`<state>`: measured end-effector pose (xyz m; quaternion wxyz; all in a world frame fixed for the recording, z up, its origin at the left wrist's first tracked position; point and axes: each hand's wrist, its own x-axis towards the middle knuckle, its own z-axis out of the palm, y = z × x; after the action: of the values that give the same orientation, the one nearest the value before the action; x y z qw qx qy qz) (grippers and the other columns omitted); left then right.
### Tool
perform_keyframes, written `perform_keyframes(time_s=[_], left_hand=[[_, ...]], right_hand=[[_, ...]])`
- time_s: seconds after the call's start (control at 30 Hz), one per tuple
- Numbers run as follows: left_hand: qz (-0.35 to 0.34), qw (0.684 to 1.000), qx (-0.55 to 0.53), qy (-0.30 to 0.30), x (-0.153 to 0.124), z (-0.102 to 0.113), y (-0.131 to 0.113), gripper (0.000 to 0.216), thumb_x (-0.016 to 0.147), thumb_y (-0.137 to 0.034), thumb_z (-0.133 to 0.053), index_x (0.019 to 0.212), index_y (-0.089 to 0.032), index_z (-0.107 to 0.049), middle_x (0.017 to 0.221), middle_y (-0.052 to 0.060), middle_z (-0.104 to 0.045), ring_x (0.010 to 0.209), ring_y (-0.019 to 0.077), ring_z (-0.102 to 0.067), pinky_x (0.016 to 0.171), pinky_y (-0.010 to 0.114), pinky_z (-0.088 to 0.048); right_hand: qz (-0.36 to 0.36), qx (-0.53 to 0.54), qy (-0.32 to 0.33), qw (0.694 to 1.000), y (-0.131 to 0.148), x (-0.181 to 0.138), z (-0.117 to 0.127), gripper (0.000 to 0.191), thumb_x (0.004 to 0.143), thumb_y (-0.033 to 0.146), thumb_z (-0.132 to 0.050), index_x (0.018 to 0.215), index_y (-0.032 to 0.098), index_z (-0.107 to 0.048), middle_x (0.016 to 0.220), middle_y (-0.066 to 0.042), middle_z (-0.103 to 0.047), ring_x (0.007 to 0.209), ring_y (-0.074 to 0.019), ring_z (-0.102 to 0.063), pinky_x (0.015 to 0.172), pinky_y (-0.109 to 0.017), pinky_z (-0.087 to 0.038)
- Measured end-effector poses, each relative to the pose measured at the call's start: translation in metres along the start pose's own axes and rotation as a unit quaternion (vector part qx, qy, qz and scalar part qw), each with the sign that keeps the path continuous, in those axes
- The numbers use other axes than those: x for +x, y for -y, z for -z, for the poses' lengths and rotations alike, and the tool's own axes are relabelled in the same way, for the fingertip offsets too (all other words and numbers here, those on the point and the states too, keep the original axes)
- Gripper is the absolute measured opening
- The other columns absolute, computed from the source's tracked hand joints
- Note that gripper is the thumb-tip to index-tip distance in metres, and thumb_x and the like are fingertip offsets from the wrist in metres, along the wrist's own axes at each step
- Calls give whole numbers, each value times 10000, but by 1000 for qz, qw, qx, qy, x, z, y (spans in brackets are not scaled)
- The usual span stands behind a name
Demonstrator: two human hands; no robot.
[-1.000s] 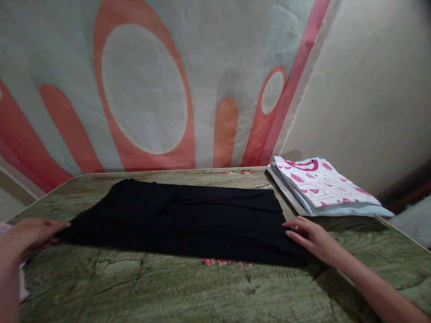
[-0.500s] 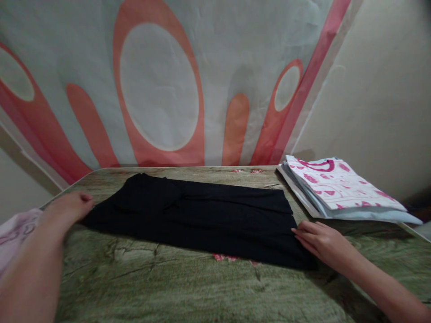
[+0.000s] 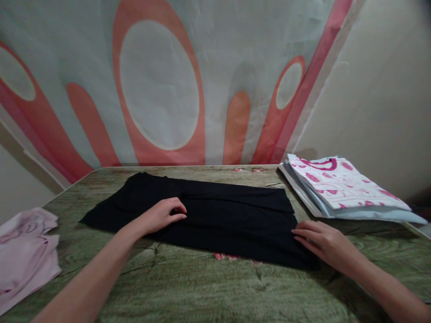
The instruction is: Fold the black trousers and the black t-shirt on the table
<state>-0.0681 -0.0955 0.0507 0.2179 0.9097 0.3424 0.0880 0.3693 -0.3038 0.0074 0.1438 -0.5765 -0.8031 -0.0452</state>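
A black pair of trousers [image 3: 218, 224] lies flat and stretched lengthwise across the table, its wider, pointed end to the left. My left hand [image 3: 164, 214] is over its left middle part, thumb and fingers apart, holding nothing; whether it touches the cloth I cannot tell. At the right end my right hand [image 3: 319, 237] has its fingertips pinched together on the edge of the black cloth. Some of the fabric near that edge is hidden behind the fingers.
A stack of folded clothes [image 3: 350, 184], topped by a white piece with pink print, sits at the back right. Pale pink clothing [image 3: 30, 255] lies at the left edge. The wood-patterned table [image 3: 202, 296] ends at a wall with orange shapes.
My left hand has left the pointed left end of the trousers and moved right, over their middle. My right hand stays at the right edge. More of the pink clothing shows.
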Motion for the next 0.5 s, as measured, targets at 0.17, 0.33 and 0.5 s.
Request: perform_keyframes(time_s=[0.17,0.33,0.5], left_hand=[[-4,1000,8,17,-1,-2,9,295,764,-461,-553,856,-190,-625,862,37,-584,800,171,-554,721,251,-421],[5,999,14,31,0,-1,9,279,743,-447,-568,816,-182,-613,823,24,-583,763,161,-547,692,241,-416],[13,998,19,56,-1,3,6,207,760,-371,-535,779,-176,-600,785,18,-577,717,146,-539,658,232,-409]], right_hand=[[1,-27,24,999,2,2,-1,252,891,294,-421,1005,226,-635,945,-61,-620,783,-166,-604,701,-284,-482],[37,-92,-6,995,6,8,-2,271,899,271,-400,878,202,-661,833,-56,-630,667,-139,-583,632,-265,-450],[39,-98,-10,994,8,11,-1,241,878,217,-415,785,200,-637,786,-41,-624,681,-138,-589,654,-267,-423]])
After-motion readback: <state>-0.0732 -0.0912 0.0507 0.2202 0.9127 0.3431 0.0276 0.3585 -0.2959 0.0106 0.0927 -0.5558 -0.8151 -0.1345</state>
